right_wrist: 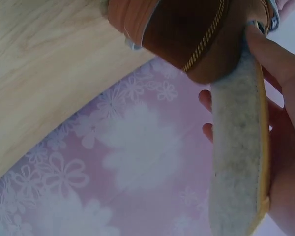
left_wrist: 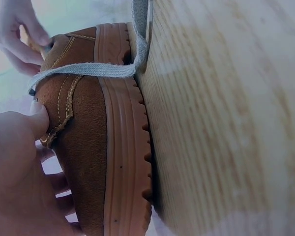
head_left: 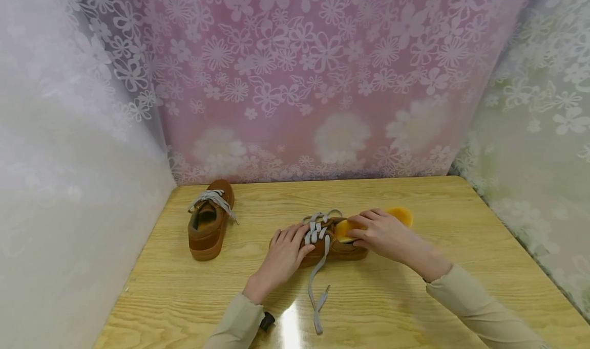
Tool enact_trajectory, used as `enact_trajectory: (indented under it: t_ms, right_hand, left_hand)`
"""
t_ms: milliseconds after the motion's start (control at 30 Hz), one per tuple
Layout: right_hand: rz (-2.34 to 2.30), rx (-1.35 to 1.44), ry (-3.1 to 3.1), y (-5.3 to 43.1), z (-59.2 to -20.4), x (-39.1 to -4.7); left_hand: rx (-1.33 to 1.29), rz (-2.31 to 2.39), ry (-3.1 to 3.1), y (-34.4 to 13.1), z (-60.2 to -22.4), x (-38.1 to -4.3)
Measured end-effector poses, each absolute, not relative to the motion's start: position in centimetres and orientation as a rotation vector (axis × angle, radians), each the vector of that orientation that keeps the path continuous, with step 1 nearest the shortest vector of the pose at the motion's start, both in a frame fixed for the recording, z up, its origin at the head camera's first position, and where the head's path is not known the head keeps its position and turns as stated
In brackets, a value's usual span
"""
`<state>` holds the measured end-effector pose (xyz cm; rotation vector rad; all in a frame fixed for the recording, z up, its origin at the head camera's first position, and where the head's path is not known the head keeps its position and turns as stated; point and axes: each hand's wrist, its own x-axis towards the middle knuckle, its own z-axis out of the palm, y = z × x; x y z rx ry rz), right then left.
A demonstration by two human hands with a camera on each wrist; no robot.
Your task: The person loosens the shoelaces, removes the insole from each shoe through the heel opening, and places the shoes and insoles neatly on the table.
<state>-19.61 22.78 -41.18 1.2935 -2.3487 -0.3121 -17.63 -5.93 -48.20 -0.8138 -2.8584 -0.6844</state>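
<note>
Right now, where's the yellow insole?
Head view, right of centre: the right hand holds the insole, one end inside the shoe the left hand grips.

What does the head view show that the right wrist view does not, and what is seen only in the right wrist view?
Only the head view shows the second shoe, standing apart at the left, and the sleeves. Only the right wrist view clearly shows the insole's pale underside. Both show the right hand holding the insole at the opening of the other shoe.
</note>
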Motion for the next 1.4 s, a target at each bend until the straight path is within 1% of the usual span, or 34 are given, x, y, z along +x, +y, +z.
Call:
enact_trajectory:
  t_ms: [200,367,700,933,1233,1400]
  right_hand:
    - [-0.373,1.299,-2.376,22.7,-41.5,-19.5]
    - [-0.385,1.275,-2.345,23.6,-40.9,-19.2]
    - [-0.009,1.179,-2.208,26.6,-39.6,-18.6]
    - [0.031,1.165,-2.162,27.5,-39.7,-18.5]
    - [0.027,0.984,-2.141,27.9,-40.2,-19.1]
    - [0.029,0.838,-2.151,27.8,-40.8,-19.9]
  left_hand:
    - [-0.812,-0.696,-2.866,-5.9,-48.2,-17.6]
    - [-0.798,-0.699,-2.874,-6.0,-48.1,-17.6]
    - [-0.787,-0.685,-2.882,-6.1,-48.2,-17.7]
    - [-0.797,-0.686,-2.871,-5.9,-48.4,-17.7]
    - [-0.796,-0.697,-2.876,-5.9,-48.4,-17.8]
    - [-0.796,-0.691,-2.88,-6.0,-48.4,-17.8]
